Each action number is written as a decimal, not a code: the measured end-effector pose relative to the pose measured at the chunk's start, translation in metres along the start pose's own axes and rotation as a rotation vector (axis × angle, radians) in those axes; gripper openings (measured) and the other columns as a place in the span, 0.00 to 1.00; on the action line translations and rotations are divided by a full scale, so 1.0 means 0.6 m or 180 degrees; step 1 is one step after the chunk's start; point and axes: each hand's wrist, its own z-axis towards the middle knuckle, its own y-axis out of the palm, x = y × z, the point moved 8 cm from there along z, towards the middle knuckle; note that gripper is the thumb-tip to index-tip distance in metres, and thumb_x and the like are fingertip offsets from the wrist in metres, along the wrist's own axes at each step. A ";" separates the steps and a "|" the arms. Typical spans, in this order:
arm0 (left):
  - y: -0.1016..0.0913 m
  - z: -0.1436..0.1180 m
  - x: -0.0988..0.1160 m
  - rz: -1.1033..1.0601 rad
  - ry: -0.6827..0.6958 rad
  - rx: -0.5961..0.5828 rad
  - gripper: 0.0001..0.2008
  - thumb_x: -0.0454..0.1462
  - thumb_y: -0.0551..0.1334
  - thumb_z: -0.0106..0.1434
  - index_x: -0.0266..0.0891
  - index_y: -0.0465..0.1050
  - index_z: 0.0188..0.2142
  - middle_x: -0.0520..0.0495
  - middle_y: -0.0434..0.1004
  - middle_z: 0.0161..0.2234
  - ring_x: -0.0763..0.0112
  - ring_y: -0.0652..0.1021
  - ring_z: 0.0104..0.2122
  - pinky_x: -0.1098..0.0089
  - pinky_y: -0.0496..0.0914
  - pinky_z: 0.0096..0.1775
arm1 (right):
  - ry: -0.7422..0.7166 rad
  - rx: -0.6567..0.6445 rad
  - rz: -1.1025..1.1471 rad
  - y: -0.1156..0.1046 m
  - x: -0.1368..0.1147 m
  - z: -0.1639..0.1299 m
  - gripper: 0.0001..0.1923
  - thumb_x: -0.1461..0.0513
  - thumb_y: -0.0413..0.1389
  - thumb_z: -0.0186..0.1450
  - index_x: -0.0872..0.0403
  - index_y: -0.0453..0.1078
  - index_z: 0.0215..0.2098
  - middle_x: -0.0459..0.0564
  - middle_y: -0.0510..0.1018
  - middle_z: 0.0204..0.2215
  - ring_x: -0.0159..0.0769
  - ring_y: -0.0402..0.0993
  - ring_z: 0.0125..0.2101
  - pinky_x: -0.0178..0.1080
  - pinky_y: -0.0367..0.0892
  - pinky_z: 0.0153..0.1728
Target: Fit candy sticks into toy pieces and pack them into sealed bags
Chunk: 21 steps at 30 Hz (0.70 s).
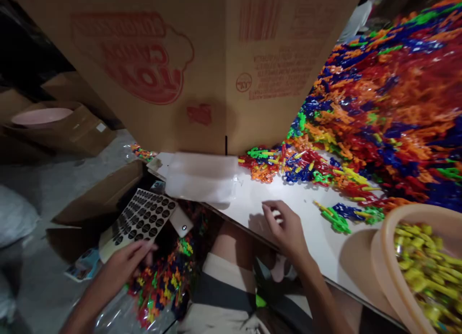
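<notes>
My left hand (124, 263) holds a pale sheet of dark round stickers (139, 219) by its near edge, down beside my knee. Below it lies a clear bag of coloured plastic toy pieces (164, 281). My right hand (287, 228) rests on the white board (260, 199) with fingers curled down onto its surface; whether a small piece lies under the fingertips I cannot tell. A stack of clear plastic bags (202, 176) lies on the board just left of that hand. A few green and blue toy pieces (342, 216) lie to its right.
A big upright cardboard box (180, 59) with red print stands behind the board. A huge heap of coloured toy pieces (390, 98) fills the right side. A tan basin of yellow-green pieces (426, 266) sits at the near right. Cardboard boxes (65, 127) lie on the floor, left.
</notes>
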 end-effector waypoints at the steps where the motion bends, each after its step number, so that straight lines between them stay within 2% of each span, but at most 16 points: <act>1: 0.002 0.023 0.037 0.0129 0.0237 0.0063 0.30 0.66 0.62 0.67 0.46 0.82 0.30 0.45 0.83 0.25 0.54 0.84 0.27 0.62 0.80 0.28 | 0.0055 -0.0131 0.0089 0.019 -0.005 0.037 0.13 0.51 0.64 0.72 0.50 0.82 0.45 0.53 0.88 0.42 0.42 0.83 0.36 0.40 0.78 0.36; 2: 0.010 0.046 0.084 0.0306 0.0643 0.0220 0.27 0.62 0.60 0.72 0.45 0.82 0.31 0.44 0.86 0.30 0.55 0.86 0.31 0.61 0.83 0.37 | 0.0135 -0.0267 0.0194 0.041 -0.009 0.072 0.12 0.51 0.65 0.71 0.50 0.82 0.45 0.53 0.88 0.41 0.41 0.82 0.34 0.40 0.78 0.36; 3: 0.018 0.066 0.137 0.0448 0.1169 0.0548 0.24 0.58 0.60 0.74 0.45 0.85 0.36 0.43 0.90 0.37 0.53 0.88 0.38 0.58 0.84 0.47 | 0.0234 -0.0403 0.0320 0.065 -0.011 0.103 0.13 0.51 0.65 0.70 0.50 0.81 0.45 0.52 0.88 0.40 0.40 0.82 0.31 0.41 0.78 0.34; 5: 0.062 0.110 0.225 0.0661 0.1987 0.0812 0.23 0.51 0.54 0.80 0.43 0.86 0.48 0.38 0.91 0.49 0.51 0.87 0.53 0.53 0.79 0.63 | 0.0459 -0.0633 0.0609 0.111 -0.013 0.147 0.14 0.50 0.63 0.71 0.50 0.79 0.46 0.50 0.87 0.38 0.37 0.79 0.25 0.40 0.77 0.29; 6: 0.087 0.136 0.254 0.0701 0.2178 0.0803 0.24 0.49 0.51 0.82 0.43 0.85 0.55 0.37 0.89 0.57 0.52 0.85 0.60 0.53 0.75 0.68 | 0.0573 -0.0731 0.0765 0.132 -0.012 0.159 0.16 0.49 0.62 0.71 0.50 0.78 0.49 0.49 0.86 0.36 0.37 0.78 0.23 0.40 0.76 0.26; 8: 0.129 0.189 0.286 0.0790 0.2355 0.0718 0.26 0.47 0.51 0.82 0.41 0.79 0.66 0.36 0.81 0.70 0.50 0.77 0.72 0.48 0.66 0.75 | 0.0775 -0.0885 0.1085 0.166 -0.008 0.170 0.21 0.47 0.61 0.72 0.50 0.76 0.55 0.44 0.82 0.31 0.36 0.76 0.20 0.39 0.74 0.23; 10: 0.159 0.230 0.288 0.0903 0.2396 0.0615 0.28 0.47 0.53 0.81 0.40 0.73 0.73 0.35 0.71 0.77 0.47 0.70 0.77 0.45 0.60 0.77 | 0.0947 -0.0988 0.1403 0.189 -0.004 0.169 0.25 0.46 0.59 0.73 0.50 0.72 0.62 0.40 0.78 0.26 0.35 0.74 0.18 0.37 0.72 0.22; 12: 0.176 0.253 0.275 0.1027 0.2405 0.0543 0.30 0.46 0.54 0.82 0.39 0.70 0.76 0.35 0.66 0.79 0.46 0.67 0.79 0.44 0.56 0.79 | 0.1095 -0.1026 0.1690 0.204 0.000 0.167 0.28 0.46 0.58 0.74 0.51 0.69 0.66 0.38 0.75 0.24 0.34 0.71 0.17 0.36 0.70 0.20; 16: 0.191 0.260 0.249 0.1200 0.2384 0.0483 0.31 0.46 0.51 0.83 0.40 0.66 0.79 0.37 0.61 0.81 0.48 0.62 0.81 0.45 0.51 0.80 | 0.1336 -0.0985 0.2061 0.220 0.006 0.182 0.32 0.46 0.60 0.74 0.51 0.65 0.70 0.34 0.69 0.21 0.33 0.68 0.16 0.34 0.66 0.19; 21: 0.197 0.261 0.245 0.1347 0.2356 0.0513 0.31 0.46 0.50 0.84 0.41 0.65 0.80 0.38 0.60 0.82 0.48 0.63 0.80 0.44 0.52 0.80 | 0.1481 -0.0935 0.2186 0.219 0.010 0.194 0.28 0.47 0.63 0.73 0.50 0.68 0.65 0.34 0.69 0.21 0.31 0.66 0.16 0.32 0.63 0.17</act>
